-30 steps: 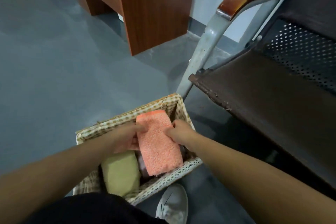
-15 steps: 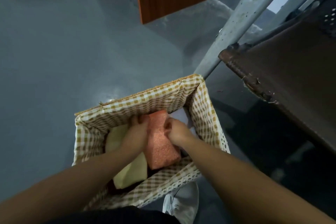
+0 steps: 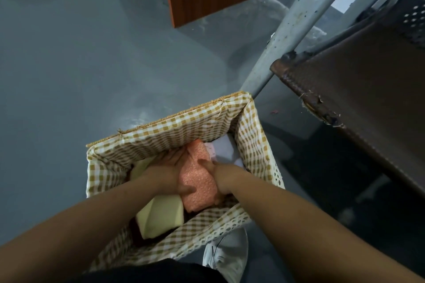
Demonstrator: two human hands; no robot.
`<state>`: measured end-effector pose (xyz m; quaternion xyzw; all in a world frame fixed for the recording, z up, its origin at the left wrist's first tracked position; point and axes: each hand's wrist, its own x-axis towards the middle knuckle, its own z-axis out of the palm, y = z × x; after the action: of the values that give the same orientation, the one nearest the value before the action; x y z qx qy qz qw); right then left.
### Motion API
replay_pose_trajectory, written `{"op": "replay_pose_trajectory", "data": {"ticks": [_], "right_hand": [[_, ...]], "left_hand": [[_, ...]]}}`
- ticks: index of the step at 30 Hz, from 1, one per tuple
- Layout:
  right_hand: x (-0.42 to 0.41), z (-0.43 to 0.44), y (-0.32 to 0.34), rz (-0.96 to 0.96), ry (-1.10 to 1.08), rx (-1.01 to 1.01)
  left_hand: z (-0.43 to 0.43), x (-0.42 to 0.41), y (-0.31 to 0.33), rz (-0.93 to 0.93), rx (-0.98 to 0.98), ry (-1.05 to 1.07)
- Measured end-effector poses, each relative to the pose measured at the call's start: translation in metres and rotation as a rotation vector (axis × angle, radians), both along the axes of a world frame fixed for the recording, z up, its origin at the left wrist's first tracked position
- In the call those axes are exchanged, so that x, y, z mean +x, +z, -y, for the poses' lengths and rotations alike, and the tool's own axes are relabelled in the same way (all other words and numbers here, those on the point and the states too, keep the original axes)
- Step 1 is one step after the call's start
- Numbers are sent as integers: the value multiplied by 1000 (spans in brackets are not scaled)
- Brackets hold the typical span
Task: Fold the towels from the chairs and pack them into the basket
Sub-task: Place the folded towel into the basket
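Open floor left of the basket; chair seat and leg close on its right.

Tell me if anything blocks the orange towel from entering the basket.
Nothing visible does. The orange towel is already inside the basket, slotted between the yellow towel and the white towel, gripped by the left hand and right hand.

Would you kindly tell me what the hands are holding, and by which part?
Both hold the folded orange towel inside the basket: the left hand grips its left long edge, the right hand its right long edge.
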<state>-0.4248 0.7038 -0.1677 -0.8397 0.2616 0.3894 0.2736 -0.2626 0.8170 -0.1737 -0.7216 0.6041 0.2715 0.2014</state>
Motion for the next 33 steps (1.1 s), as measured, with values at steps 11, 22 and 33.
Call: {"op": "replay_pose_trajectory", "data": {"ticks": [11, 22, 33], "right_hand": [[-58, 12, 186, 740, -558, -302], [-306, 36, 384, 903, -911, -851], [-591, 6, 355, 477, -1317, -1057]], "left_hand": [[61, -13, 194, -222, -293, 99], [138, -241, 399, -354, -857, -63], [173, -547, 348, -584, -616, -419]]}}
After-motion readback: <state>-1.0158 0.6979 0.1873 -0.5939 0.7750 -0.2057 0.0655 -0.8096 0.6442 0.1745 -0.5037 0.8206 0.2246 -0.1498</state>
